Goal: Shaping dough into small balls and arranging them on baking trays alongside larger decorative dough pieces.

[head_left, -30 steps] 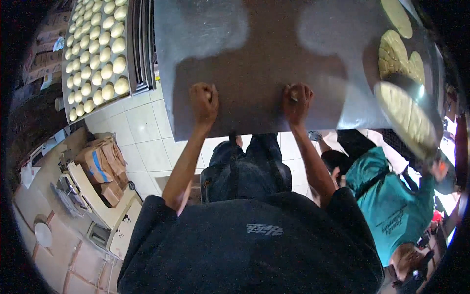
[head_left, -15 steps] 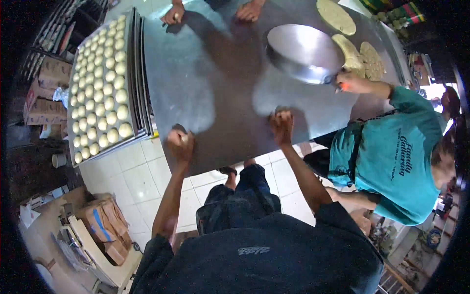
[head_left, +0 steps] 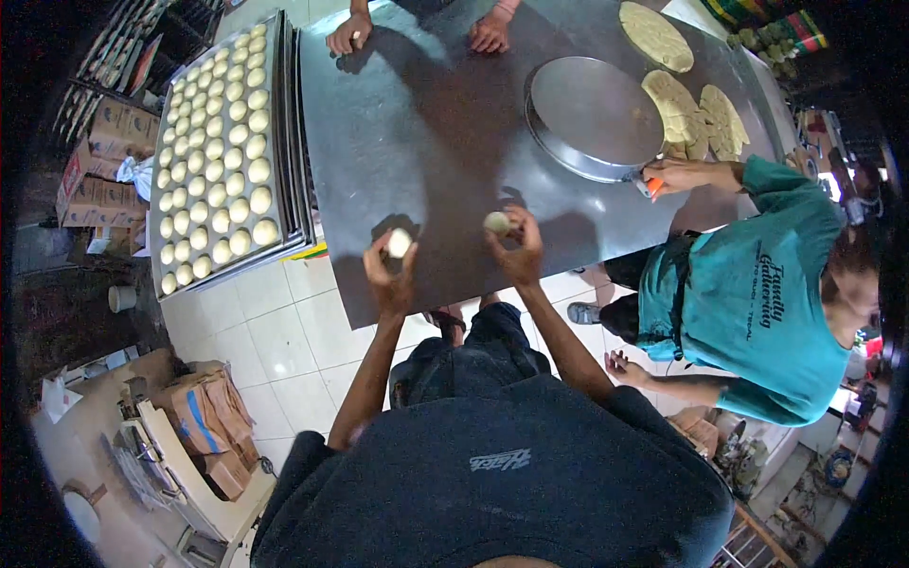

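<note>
I count two dough balls at twelve o'clock, one in the worker's left hand, the other in the right hand. At one: one round pan, three flat dough pieces. At two: one teal-shirted co-worker. Toward ten-thirty: over forty tray balls.

Left of the table (pan on it), a tray holds dough balls.

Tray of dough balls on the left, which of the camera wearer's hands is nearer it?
Left. The left hand, holding a dough ball, is right of the tray, apart from it; the right hand, also holding one, is farther right.
</note>
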A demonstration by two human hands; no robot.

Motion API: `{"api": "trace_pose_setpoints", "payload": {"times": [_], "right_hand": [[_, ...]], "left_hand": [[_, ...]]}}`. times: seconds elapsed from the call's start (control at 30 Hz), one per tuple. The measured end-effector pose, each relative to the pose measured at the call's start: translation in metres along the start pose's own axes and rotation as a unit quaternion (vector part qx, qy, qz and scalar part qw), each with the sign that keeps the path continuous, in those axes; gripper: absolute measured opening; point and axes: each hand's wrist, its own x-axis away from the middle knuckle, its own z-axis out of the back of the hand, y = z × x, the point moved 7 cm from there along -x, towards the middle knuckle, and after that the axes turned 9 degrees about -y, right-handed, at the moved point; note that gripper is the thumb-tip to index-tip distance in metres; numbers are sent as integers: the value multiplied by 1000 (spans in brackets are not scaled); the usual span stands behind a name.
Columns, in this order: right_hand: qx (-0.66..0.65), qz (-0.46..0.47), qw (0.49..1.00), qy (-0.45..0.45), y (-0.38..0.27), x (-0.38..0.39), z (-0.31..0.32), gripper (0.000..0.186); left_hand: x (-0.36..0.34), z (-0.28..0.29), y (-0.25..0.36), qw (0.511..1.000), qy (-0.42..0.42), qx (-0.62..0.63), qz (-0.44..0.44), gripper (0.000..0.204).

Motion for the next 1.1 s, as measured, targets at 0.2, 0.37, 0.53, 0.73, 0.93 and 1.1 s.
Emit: {"api": "trace_pose_setpoints", "payload": {"times": [0.2, 0.37, 0.53, 0.73, 0.93, 1.1], "right_hand": [[197, -24, 973, -115, 5, -9, -39, 75], [89, 52, 977, -186, -5, -13, -45, 67], [80, 23, 974, -211, -17, -94, -55, 59], [81, 132, 967, -204, -30, -148, -73, 67], [143, 37, 963, -226, 25, -102, -44, 63], [267, 89, 930, -235, 42, -88, -38, 55]], "left_hand": [[-29, -41, 12, 981, -132, -128, -63, 70], [-38, -53, 5, 958, -244, -150, -17, 62], [-98, -40, 30, 983, -173, -38, -56, 49], [-124, -40, 19, 972, -155, -173, -28, 78], [-47, -13, -8, 963, -24, -258, 73, 75], [-17, -15, -22, 943, -6, -313, 117, 61]]}}
